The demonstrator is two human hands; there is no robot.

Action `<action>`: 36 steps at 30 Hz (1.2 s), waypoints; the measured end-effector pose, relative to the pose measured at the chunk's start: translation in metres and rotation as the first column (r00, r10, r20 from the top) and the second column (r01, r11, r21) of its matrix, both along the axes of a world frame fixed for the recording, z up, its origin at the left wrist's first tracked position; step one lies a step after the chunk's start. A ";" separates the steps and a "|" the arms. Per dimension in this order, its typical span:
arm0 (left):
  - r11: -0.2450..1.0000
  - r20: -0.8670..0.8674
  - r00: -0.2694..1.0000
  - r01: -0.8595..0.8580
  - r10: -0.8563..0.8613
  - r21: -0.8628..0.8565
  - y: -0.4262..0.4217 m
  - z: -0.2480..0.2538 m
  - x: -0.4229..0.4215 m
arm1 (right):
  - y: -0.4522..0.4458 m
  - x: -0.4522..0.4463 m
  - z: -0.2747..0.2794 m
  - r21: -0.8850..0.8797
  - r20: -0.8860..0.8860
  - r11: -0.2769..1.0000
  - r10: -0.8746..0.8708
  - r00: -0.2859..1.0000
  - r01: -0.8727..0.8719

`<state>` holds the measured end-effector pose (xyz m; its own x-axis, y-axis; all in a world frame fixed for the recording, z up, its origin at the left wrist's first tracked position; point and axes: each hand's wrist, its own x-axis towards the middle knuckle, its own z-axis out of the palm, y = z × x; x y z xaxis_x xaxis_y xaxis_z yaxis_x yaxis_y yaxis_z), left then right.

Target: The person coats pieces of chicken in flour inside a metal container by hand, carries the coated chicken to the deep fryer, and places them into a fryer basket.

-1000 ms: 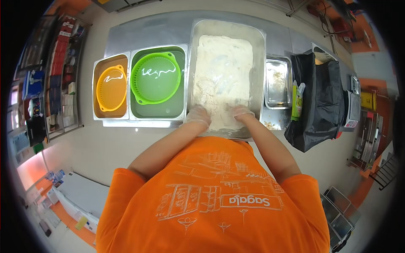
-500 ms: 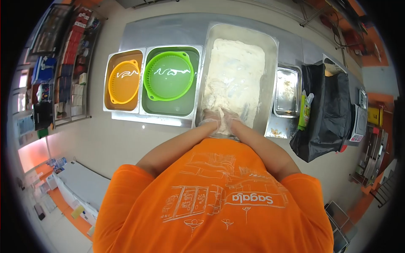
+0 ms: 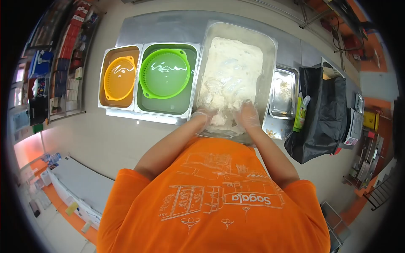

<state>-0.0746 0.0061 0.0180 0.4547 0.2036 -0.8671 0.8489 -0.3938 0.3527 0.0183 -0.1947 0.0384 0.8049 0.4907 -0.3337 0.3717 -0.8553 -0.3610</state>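
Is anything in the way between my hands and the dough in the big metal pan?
Nothing visible, apart from thin clear gloves. Your left hand and right hand are both at the dough, inside the near end of the metal pan. The green basket sits outside it, to the left.

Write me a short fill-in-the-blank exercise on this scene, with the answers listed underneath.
1. The left hand and right hand are at the end of the large pan ____ the person's body.
2. Of the two round baskets, the one closer to that pan is ____ in colour.
3. The shirt is ____.
4. The large bag is ____.

Missing words: nearest; green; orange; black.
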 end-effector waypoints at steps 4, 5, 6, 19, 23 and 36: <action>0.970 0.059 0.975 0.205 -0.214 0.130 -0.005 -0.007 -0.009 | 0.002 0.016 0.027 -0.081 -0.475 0.982 0.113 0.873 -0.171; 0.958 0.026 0.967 0.249 -0.255 0.141 -0.005 -0.004 -0.008 | 0.000 0.019 0.016 -0.129 -0.435 0.985 0.045 0.899 -0.112; 0.944 -0.008 0.955 0.295 -0.298 0.150 -0.005 0.000 -0.006 | -0.008 0.020 -0.005 -0.175 -0.391 0.983 -0.024 0.920 -0.049; 0.939 -0.001 0.945 -0.326 0.328 0.106 -0.049 -0.059 -0.005 | 0.053 -0.042 -0.061 -0.102 -0.842 0.508 -0.502 0.198 0.855; 0.850 0.005 0.869 -0.484 0.494 0.208 -0.055 -0.059 0.005 | 0.061 -0.035 -0.055 -0.144 -0.727 0.418 -0.660 0.191 0.897; 0.930 0.076 0.946 0.291 -0.314 0.225 -0.028 0.022 0.022 | -0.008 0.005 -0.033 0.028 -0.173 0.990 -0.133 0.976 0.140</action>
